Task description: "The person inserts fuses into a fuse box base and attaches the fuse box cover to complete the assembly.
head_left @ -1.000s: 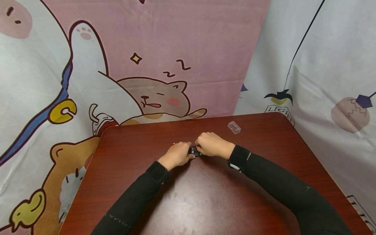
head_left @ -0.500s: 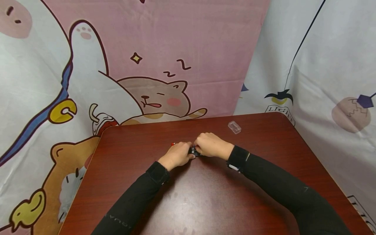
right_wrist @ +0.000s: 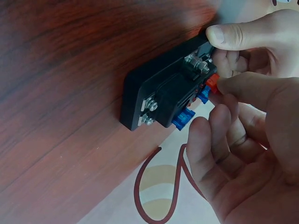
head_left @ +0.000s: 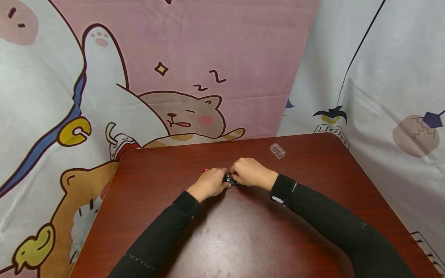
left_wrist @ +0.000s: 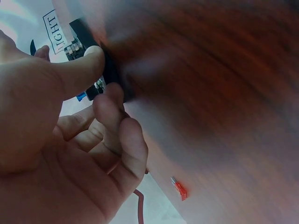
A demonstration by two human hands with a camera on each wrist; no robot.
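Observation:
A black fuse block [right_wrist: 163, 88] with metal screw terminals stands on the table between both hands. My left hand [head_left: 209, 183] grips one end of it, the thumb [left_wrist: 88, 65] along its edge. My right hand [head_left: 252, 172] pinches a red blade fuse [right_wrist: 212, 82] at the top of the block, close to the left thumb. One blue blade fuse [right_wrist: 183, 119] sits in the block near its other end. Another blue fuse [right_wrist: 204, 94] is right beside the red one. In the head view the hands hide most of the block.
A loose red blade fuse [left_wrist: 180, 189] lies on the table, just beyond the left hand. Farther back on the right is a clear plastic cover [head_left: 277, 150]. The brown table [head_left: 222, 231] ends at a cartoon-printed cloth [head_left: 243, 58] behind.

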